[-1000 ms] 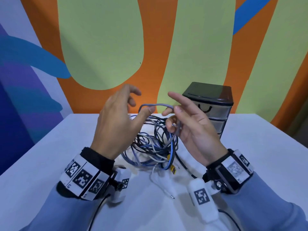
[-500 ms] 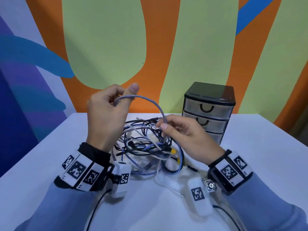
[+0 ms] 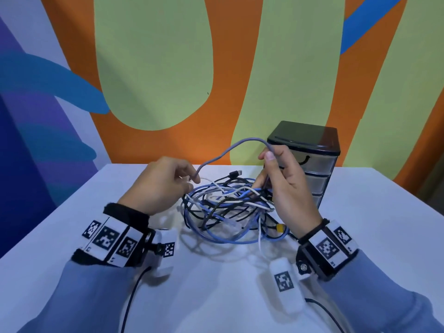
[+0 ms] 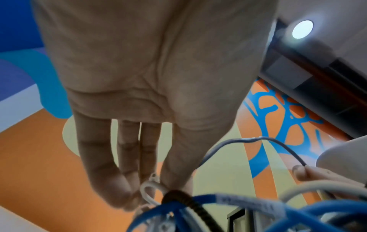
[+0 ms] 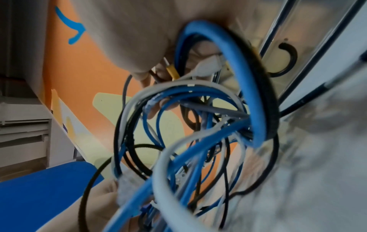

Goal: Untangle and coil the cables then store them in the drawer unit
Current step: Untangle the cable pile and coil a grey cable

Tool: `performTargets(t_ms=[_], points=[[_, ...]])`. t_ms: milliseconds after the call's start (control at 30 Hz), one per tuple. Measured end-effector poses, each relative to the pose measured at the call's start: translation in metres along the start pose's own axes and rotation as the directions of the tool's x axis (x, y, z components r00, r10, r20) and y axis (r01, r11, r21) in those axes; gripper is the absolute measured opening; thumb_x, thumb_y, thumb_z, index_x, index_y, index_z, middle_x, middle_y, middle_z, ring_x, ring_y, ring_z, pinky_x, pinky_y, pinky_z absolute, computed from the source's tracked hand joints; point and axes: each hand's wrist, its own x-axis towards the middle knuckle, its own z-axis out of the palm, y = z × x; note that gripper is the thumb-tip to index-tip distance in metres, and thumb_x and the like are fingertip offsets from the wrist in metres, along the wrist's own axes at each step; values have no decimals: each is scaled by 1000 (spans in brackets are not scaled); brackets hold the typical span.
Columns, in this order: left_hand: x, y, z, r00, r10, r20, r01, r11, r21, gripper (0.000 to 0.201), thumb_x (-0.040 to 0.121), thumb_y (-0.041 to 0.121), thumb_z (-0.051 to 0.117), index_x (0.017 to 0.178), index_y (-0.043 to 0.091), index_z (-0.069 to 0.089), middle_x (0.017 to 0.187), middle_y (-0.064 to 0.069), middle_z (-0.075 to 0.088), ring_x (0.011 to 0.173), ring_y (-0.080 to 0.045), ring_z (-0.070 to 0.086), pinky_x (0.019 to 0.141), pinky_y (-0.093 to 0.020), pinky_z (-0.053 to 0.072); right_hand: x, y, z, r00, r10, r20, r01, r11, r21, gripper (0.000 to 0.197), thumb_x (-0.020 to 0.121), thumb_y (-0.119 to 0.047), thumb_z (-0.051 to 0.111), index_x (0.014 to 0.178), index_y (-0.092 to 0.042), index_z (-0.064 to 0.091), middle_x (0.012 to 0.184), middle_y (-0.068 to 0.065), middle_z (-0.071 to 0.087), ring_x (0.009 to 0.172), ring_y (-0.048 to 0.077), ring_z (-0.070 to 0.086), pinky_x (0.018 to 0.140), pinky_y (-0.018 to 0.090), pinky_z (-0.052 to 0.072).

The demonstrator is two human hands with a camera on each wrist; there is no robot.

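Observation:
A tangle of blue, white, grey and black cables lies on the white table between my hands. One grey cable arcs above the pile. My left hand pinches its end by a clear plug, low at the pile's left edge. My right hand pinches the same grey cable higher up, in front of the drawer unit, whose drawers look closed. In the left wrist view the grey cable runs past my fingers. The right wrist view is filled by blurred cable loops.
The drawer unit has a black top and clear drawers with black handles; it stands at the back right of the table against the painted wall. A black plug sticks out behind the pile. Bare table lies to the left and right.
My left hand has come down from shoulder height to the pile's left edge with the grey cable's end. My right hand has risen along the cable toward the drawer unit.

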Motion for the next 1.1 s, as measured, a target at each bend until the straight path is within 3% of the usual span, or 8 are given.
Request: performTargets(t_ms=[167,333,467,533,633,733,933,1100], points=[[0,10,-2,987,49,-155,-74,984,-160,28,98,44,73,78,24,79,90,7,78,93,-6,69,84,-30,49,0,3,1,995,52,82,-50,998,-30,22,111,-38,46,110,-21,60,73,17,67,69,27,61,75,45,51],[2,22,-13,896,-45,-442,-223,814,-536,42,109,33,59,73,15,71,69,2,66,69,-10,60,77,-21,51,0,7,3,956,116,271,-96,992,-83,19,107,-38,56,109,-28,72,78,10,70,73,31,57,80,57,51],[3,8,-17,912,-195,-362,17,897,-442,13,100,15,65,92,24,68,74,-2,58,65,-14,48,63,-32,38,4,8,-8,948,151,281,-106,980,-168,28,99,-27,71,122,-43,69,115,-2,69,113,11,61,103,46,52],[0,7,-18,943,-170,-286,54,927,-371,27,94,8,71,109,30,67,73,-6,60,63,-14,51,65,-34,41,4,8,-17,919,205,337,-125,962,-243,48,90,-27,81,128,-51,63,127,-9,63,125,4,54,110,43,46],[-9,24,-15,996,46,-81,-73,926,-370,44,91,3,77,120,34,68,83,-16,66,65,-12,55,60,-23,47,4,11,-19,892,203,404,-116,966,-230,49,82,-33,87,126,-45,68,122,-5,67,115,12,64,109,49,49],[-15,40,2,975,211,70,-180,934,-310,31,92,25,82,121,34,73,74,2,66,57,-3,52,56,-14,39,1,10,-12,896,162,414,-85,977,-196,38,86,-26,86,120,-36,74,118,3,72,103,26,70,103,49,54],[-12,38,20,954,293,-56,-295,955,-34,17,97,43,74,84,32,79,52,-4,52,52,-19,42,55,-37,34,1,9,-14,870,181,458,-130,981,-141,38,90,-4,79,121,-25,76,118,3,75,86,14,67,93,34,57],[-8,32,14,911,221,-349,-266,960,-84,21,102,32,69,83,23,70,51,7,35,53,-13,33,54,-35,28,9,13,-20,859,195,474,-128,977,-171,52,84,7,72,121,-30,75,118,4,74,108,20,69,98,31,55]])
